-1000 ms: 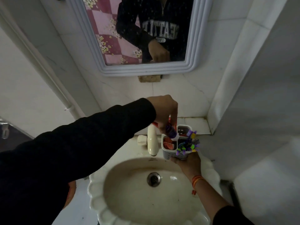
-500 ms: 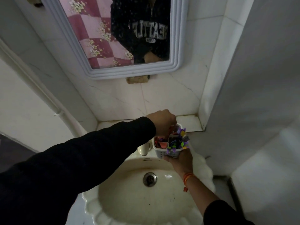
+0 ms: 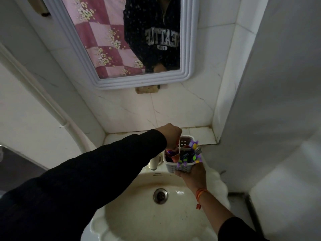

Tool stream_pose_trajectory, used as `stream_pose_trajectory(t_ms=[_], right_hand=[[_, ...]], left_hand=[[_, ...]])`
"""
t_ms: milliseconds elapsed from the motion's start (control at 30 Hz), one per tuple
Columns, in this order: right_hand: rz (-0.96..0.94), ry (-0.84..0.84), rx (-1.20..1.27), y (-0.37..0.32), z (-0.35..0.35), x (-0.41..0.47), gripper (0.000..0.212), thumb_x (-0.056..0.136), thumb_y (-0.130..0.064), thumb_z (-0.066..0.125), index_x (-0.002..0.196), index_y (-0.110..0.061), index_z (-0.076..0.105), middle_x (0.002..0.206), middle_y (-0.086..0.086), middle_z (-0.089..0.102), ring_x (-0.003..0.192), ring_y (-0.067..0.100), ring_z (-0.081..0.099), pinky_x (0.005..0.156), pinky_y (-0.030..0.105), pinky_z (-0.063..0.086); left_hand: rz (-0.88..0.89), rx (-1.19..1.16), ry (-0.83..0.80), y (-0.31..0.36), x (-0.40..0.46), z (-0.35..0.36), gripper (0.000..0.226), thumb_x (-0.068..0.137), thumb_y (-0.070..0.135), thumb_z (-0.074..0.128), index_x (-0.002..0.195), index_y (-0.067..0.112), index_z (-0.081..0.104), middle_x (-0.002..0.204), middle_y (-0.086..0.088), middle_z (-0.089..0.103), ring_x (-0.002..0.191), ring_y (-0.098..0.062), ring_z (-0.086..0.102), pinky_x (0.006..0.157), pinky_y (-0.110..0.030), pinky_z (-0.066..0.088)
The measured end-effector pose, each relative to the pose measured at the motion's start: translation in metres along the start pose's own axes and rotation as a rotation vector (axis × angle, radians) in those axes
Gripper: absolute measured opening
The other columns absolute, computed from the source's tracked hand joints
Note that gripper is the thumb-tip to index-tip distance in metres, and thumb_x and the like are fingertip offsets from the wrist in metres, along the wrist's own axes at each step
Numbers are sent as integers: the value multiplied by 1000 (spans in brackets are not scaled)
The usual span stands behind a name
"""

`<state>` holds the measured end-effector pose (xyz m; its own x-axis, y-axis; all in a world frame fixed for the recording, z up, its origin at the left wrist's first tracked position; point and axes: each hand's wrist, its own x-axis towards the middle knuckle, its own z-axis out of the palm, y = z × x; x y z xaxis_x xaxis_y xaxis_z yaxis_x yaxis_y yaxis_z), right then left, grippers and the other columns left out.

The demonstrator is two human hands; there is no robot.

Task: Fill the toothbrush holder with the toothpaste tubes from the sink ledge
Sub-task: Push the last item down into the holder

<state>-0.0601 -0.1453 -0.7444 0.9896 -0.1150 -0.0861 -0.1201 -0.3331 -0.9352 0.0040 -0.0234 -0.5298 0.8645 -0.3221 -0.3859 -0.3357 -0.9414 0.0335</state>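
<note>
Head view: right hand (image 3: 192, 173) grips slotted white plastic toothbrush holder (image 3: 180, 166).

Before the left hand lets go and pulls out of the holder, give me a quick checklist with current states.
1. Toothbrush holder supported: ok, the right hand grips it from below, over the sink.
2. Holder upright: ok, only slightly tilted.
3. Left hand over the holder's left side: ok, fingers reach down to its top.
4. Tube released: cannot tell, the fingers hide what they hold.
5. Red tubes seated in the left compartment: ok, their ends show inside.
6. More tubes on the sink ledge: the visible part is bare; the arm hides the rest.
</note>
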Motion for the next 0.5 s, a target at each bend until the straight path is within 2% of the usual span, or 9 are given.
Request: stream_pose_trajectory(t_ms=[67, 133, 167, 233, 300, 367, 400, 433, 500], right_hand=[[0, -6, 22, -2, -2, 0, 80, 51, -17, 96, 123, -17, 62, 109, -7, 68, 104, 6, 62, 76, -9, 38], [0, -11, 49, -3, -4, 2, 82, 49, -13, 97, 122, -18, 61, 107, -12, 68, 100, -4, 62, 77, -10, 36], [0, -24, 71, -3, -6, 4, 82, 47, -10, 97, 120, -20, 60, 105, -17, 66, 98, -13, 59, 77, -10, 37], [-10, -82, 86, -5, -11, 10, 85, 46, -6, 97, 119, -24, 57, 106, -23, 64, 99, -20, 55, 77, -7, 39], [27, -161, 77, -5, -17, 16, 84, 51, -4, 97, 124, -15, 57, 108, -15, 65, 99, -16, 55, 72, -5, 43], [114, -271, 40, -3, -21, 21, 95, 47, -26, 100, 130, -9, 58, 113, -4, 69, 93, -3, 62, 65, 1, 48], [121, -307, -1, -3, -24, 23, 104, 41, -39, 99, 132, -11, 58, 115, -3, 69, 95, 2, 65, 68, 5, 51], [93, -305, -12, -5, -27, 24, 106, 37, -44, 97, 131, -13, 58, 117, -3, 69, 103, 7, 66, 77, 11, 54], [24, -250, -53, -9, -29, 26, 97, 39, -34, 97, 126, -15, 58, 112, -7, 68, 114, 14, 63, 94, 25, 53]], left_hand=[[-14, 11, -3, 1, -2, 0, 45, 87, 30, 76, 124, 13, 58, 119, -10, 64, 97, -26, 62, 70, -32, 46], [-40, -32, -12, -6, -3, -1, 50, 84, 43, 77, 123, 18, 58, 116, -6, 64, 89, -21, 59, 67, -31, 44], [-63, -83, -10, -11, -4, -4, 54, 83, 52, 75, 123, 19, 59, 114, -3, 64, 90, -19, 58, 69, -30, 44], [-122, -262, 24, -24, -4, -14, 63, 86, 67, 61, 123, 17, 63, 113, 0, 66, 95, -18, 60, 76, -31, 47], [-231, -536, 71, -39, 0, -20, 69, 94, 69, 44, 122, 9, 65, 115, -4, 71, 96, -20, 68, 83, -34, 57], [-342, -715, 59, -51, 7, -18, 71, 99, 64, 36, 125, 3, 62, 116, -10, 71, 93, -22, 73, 88, -37, 60], [-378, -764, 21, -53, 11, -16, 72, 100, 63, 36, 129, 1, 59, 117, -12, 71, 92, -22, 74, 89, -37, 61], [-405, -805, -27, -54, 14, -14, 74, 99, 63, 37, 134, 0, 56, 119, -13, 70, 92, -22, 74, 91, -38, 60], [-434, -845, -106, -49, 20, -12, 80, 98, 65, 37, 143, 1, 47, 126, -16, 66, 90, -23, 72, 95, -40, 59]])
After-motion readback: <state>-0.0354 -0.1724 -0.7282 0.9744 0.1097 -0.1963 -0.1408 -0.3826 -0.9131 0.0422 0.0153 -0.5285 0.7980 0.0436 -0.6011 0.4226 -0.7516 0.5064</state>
